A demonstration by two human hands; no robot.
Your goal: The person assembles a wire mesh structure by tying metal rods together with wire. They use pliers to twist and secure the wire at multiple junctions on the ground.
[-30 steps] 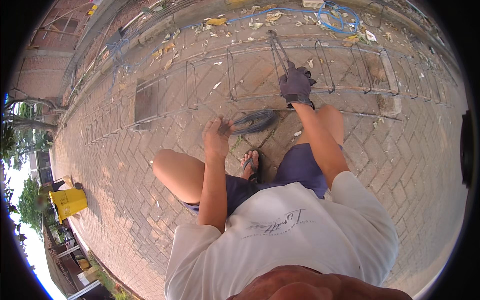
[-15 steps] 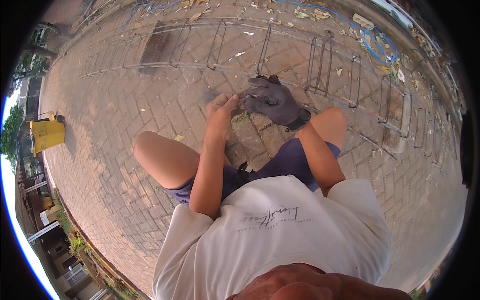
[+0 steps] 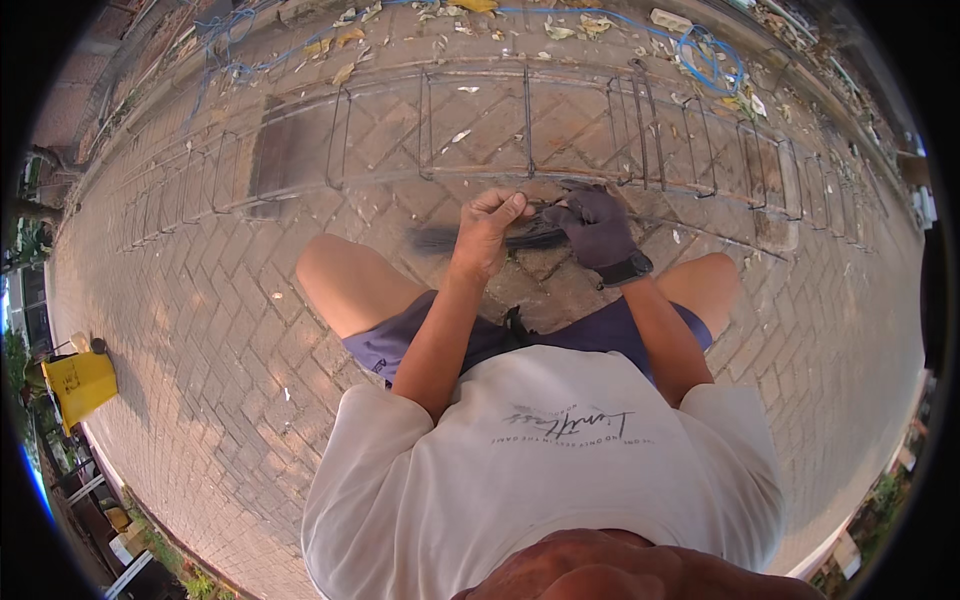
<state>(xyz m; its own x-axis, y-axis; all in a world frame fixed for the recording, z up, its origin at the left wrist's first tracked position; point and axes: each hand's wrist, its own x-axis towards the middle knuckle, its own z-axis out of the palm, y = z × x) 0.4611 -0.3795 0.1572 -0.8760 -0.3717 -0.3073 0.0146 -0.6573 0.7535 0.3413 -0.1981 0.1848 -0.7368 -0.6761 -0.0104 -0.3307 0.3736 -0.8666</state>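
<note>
Clamping a dark wire bundle (image 3: pixel 470 238) in both grips, bare left hand (image 3: pixel 487 228) and gloved right hand (image 3: pixel 597 226) meet above the rebar cage (image 3: pixel 530 130).

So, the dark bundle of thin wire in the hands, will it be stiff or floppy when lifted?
Probably floppy: the wire bundle sticks out past the bare left hand in thin, loose-looking strands. Likely light, since the left hand and the gloved right hand grip it easily.
</note>
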